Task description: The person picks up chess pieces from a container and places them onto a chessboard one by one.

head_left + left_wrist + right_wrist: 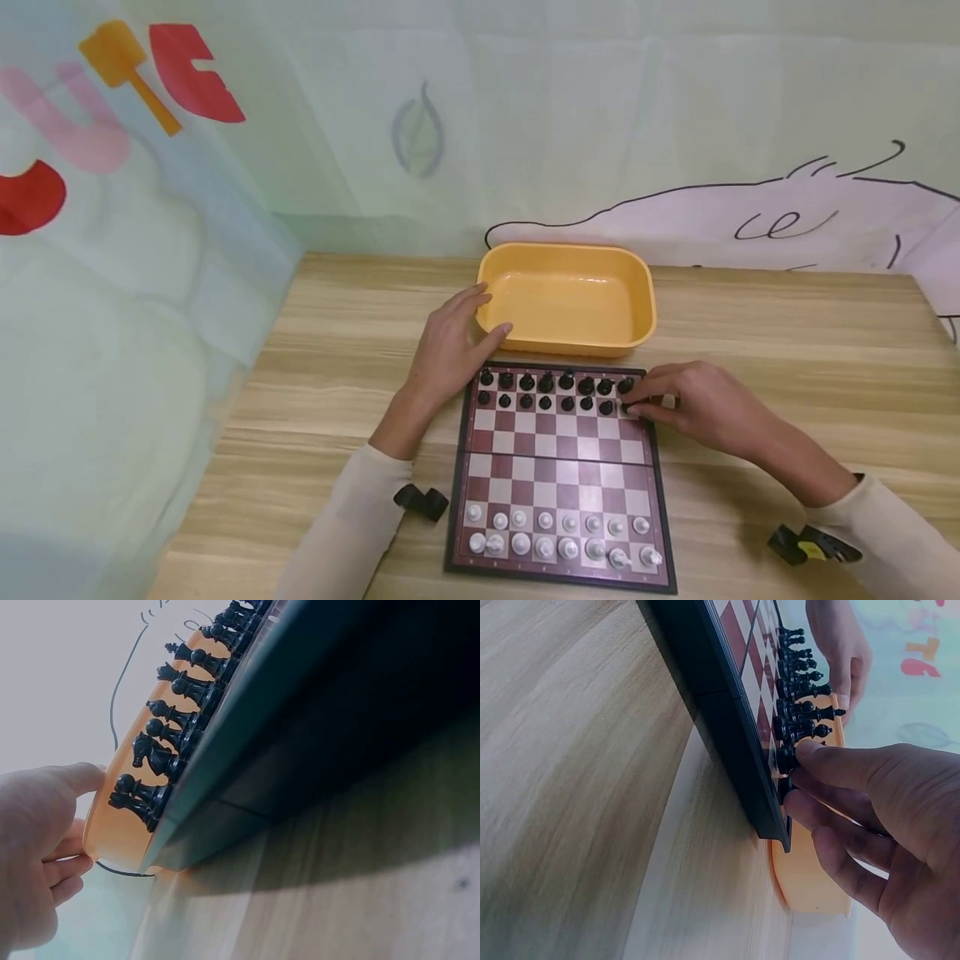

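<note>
My right hand (pixel 701 404) pinches a small black chess piece at the far right end of the front black row; the fingers mostly hide it. Beside it the two black rows of chess pieces (pixel 191 690) stand upright along the far side of the folding chessboard (pixel 557 475). White chess pieces (pixel 544 547) fill two rows at the near side. My left hand (pixel 450 346) rests with spread thumb and fingers at the near left corner of a yellow plastic basin (pixel 641 329), fingertips on its rim. In the right wrist view, thumb and fingertips meet low at the board's edge.
The basin stands right behind the board on a wood-grain table (pixel 330 333). A printed cloth (pixel 600 125) hangs behind the table and along its left side. Dark wrist straps with cameras (pixel 422 502) sit close to both sides of the board.
</note>
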`<move>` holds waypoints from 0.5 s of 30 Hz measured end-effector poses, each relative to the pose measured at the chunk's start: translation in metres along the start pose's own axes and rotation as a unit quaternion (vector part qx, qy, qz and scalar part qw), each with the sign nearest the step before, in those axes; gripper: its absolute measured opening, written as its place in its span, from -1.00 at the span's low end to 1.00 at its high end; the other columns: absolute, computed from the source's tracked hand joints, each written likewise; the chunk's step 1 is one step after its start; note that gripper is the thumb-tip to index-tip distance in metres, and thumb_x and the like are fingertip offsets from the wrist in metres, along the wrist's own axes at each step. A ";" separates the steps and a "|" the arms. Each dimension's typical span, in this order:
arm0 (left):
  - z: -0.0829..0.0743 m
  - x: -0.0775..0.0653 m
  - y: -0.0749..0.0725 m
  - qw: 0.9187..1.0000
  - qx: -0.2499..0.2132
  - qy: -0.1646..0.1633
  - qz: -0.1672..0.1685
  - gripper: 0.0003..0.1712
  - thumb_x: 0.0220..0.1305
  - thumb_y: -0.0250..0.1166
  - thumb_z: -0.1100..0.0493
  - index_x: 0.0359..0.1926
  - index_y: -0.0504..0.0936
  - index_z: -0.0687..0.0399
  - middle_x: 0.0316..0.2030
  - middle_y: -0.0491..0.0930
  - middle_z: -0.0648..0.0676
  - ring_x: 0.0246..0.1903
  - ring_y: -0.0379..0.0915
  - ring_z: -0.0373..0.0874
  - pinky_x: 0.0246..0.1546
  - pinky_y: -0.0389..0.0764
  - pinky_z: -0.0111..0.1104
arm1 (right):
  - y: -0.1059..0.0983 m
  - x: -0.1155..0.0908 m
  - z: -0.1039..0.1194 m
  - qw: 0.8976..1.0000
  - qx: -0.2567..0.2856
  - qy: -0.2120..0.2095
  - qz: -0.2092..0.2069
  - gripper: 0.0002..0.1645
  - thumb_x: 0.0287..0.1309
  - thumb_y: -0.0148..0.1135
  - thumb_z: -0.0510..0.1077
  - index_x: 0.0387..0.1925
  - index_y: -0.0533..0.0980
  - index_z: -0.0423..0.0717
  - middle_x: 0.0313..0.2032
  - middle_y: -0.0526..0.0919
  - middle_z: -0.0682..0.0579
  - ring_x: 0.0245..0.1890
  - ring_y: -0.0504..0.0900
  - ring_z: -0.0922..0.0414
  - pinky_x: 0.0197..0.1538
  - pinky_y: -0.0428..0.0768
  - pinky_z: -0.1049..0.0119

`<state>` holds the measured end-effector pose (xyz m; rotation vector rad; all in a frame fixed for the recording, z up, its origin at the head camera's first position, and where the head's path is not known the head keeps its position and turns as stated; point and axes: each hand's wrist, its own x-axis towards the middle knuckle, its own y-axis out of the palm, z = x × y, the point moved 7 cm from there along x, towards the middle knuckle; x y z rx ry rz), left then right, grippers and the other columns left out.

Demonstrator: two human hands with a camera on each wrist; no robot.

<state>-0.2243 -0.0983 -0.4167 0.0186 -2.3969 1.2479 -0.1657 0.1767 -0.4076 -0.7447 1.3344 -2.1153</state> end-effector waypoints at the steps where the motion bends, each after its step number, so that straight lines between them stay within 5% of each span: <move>1: 0.000 0.000 -0.001 1.000 0.002 -0.001 0.000 -0.32 0.23 0.16 -0.27 0.18 0.47 0.10 0.30 0.32 0.01 0.27 0.12 -0.18 0.25 0.15 -0.20 | 0.000 0.000 0.000 1.000 0.000 0.000 0.000 -0.80 -0.01 0.40 -0.05 -0.28 0.67 0.27 -0.30 0.61 0.44 -0.33 0.51 0.50 -0.33 0.54 0.46; 15: 0.001 -0.002 0.000 1.000 -0.004 -0.006 0.006 -0.32 0.23 0.17 -0.26 0.18 0.47 0.11 0.29 0.32 0.01 0.27 0.14 -0.16 0.24 0.16 -0.19 | 0.005 -0.003 -0.002 1.000 0.007 0.015 -0.001 -0.81 -0.01 0.40 -0.02 -0.28 0.67 0.27 -0.30 0.62 0.44 -0.32 0.52 0.49 -0.31 0.54 0.46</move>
